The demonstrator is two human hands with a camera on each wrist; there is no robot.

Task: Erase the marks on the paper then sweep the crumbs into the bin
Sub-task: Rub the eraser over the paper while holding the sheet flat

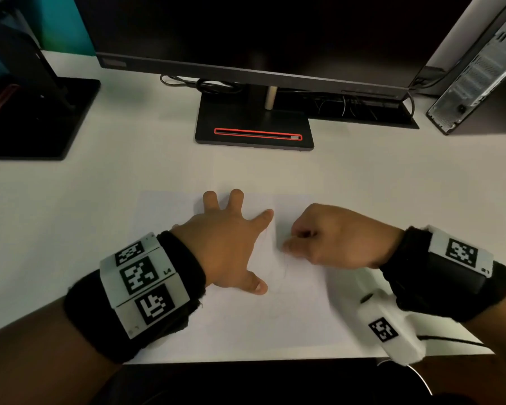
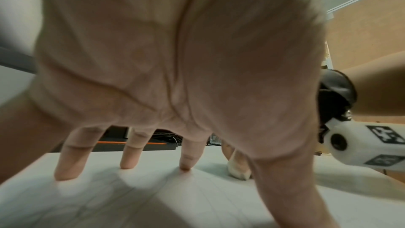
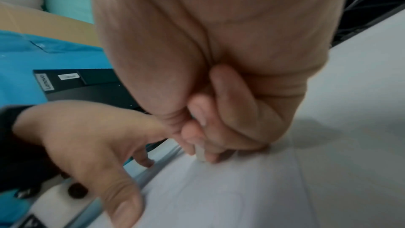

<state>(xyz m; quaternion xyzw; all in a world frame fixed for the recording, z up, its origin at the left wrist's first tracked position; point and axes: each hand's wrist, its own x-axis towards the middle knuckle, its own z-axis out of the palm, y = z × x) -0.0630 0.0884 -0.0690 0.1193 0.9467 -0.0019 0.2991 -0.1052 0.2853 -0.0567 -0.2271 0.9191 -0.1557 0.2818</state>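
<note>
Left hand (image 1: 227, 244) is pressing spread, straight fingers flat on the paper (image 1: 289, 311), which is lying on the desk (image 1: 114, 176). Just right of it, right hand (image 1: 330, 238) is pinching an eraser (image 3: 200, 153) in a closed grip, its tip touching the faintly marked sheet.

Left hand (image 1: 227, 244) flat, fingers spread; right hand (image 1: 330, 238) curled (pinching).

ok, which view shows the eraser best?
Left wrist: the white eraser shows side-on, its tip on the paper. Right wrist shows only a sliver below the right hand. Head view: fingers hide it.
</note>
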